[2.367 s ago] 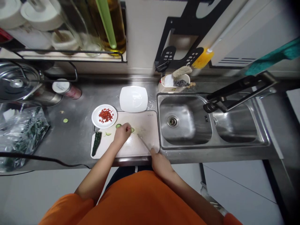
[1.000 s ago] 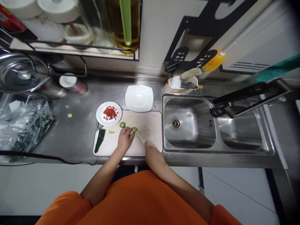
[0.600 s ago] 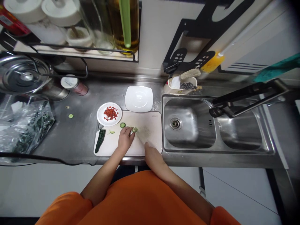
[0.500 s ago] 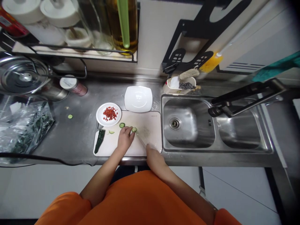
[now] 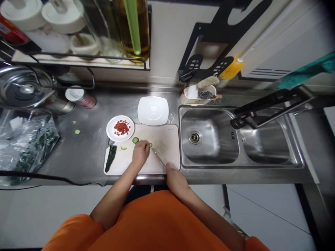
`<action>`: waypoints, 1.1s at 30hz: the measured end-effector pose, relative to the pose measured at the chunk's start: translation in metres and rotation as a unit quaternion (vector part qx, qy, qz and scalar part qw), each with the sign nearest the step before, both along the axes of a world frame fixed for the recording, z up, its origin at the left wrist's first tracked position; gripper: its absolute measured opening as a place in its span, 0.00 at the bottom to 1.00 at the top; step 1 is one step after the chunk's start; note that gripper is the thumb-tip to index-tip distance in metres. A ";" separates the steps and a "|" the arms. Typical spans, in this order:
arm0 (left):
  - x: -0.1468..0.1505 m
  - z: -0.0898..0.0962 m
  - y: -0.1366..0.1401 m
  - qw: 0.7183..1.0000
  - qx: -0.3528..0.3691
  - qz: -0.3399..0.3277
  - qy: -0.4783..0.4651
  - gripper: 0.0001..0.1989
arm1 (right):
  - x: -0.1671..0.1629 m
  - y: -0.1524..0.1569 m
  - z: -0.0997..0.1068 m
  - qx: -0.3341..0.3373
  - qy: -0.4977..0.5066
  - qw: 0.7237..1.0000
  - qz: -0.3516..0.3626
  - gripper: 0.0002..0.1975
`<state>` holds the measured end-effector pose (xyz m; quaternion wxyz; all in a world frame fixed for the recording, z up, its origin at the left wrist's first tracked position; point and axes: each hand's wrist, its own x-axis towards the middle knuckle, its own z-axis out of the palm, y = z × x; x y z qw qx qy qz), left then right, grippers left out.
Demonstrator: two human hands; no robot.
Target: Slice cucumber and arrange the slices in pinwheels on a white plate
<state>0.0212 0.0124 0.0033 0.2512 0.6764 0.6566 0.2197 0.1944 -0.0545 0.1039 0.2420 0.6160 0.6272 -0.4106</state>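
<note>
A: Where's the cucumber piece (image 5: 150,144)?

B: Near the middle of the frame, on the cutting board (image 5: 169,139), mostly hidden by the left hand (image 5: 141,150). Only a pale green end shows, just beyond the fingertips.

A: Is that hand clenched on it?

B: The fingers are bunched at it, but I can't tell whether that grip pinches or merely presses.

A: How would it handle?

B: Light and fairly firm, I'd guess, with a wet cut face that could slip. Best held by its sides, fingertips tucked back from the blade.

A: And the knife (image 5: 158,158)?

B: Thin and stiff, by the look of it, and safest held at the end away from the tip. The right hand (image 5: 176,176) has its grip closed round that end, right of lower centre, with the blade slanting up and left toward the piece.

A: How do the arms lie?

B: Both reach up from the bottom of the frame, converging. The left hand shows its back, fingers curled; the right sits lower, at the board's near edge.
</note>
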 end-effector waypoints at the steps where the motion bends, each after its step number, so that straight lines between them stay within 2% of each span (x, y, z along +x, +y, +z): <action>1: 0.000 0.001 0.001 1.000 -0.007 -0.008 0.002 0.07 | 0.001 0.000 -0.001 0.001 0.000 1.000 -0.001 0.23; 4: -0.007 0.008 0.001 1.000 -0.026 -0.006 -0.005 0.07 | 0.002 -0.001 -0.003 -0.003 -0.001 1.000 -0.003 0.23; 9: -0.035 0.018 0.005 0.991 -0.054 0.125 -0.017 0.07 | 0.003 -0.001 -0.004 -0.004 0.000 1.000 -0.004 0.23; 12: -0.051 0.018 0.011 0.986 -0.057 0.158 0.011 0.09 | 0.003 -0.002 -0.005 -0.003 -0.001 1.000 -0.002 0.23; 18: -0.055 0.017 0.013 0.990 -0.016 0.106 0.093 0.12 | 0.007 -0.005 -0.012 0.019 -0.008 1.000 0.007 0.24; 23: -0.050 0.016 0.006 0.992 0.058 0.045 0.098 0.15 | 0.015 -0.008 -0.013 0.040 0.010 0.999 0.012 0.20; 25: -0.050 0.011 0.006 0.993 0.075 0.005 0.095 0.15 | 0.020 -0.011 -0.010 0.071 0.031 0.997 0.004 0.19; 28: -0.052 0.005 0.008 0.990 0.082 -0.033 0.106 0.15 | 0.026 -0.019 -0.008 0.152 0.048 0.986 -0.042 0.22; 33: -0.055 0.001 0.012 0.987 0.089 -0.047 0.122 0.15 | 0.027 -0.026 -0.023 0.241 -0.016 0.965 -0.106 0.29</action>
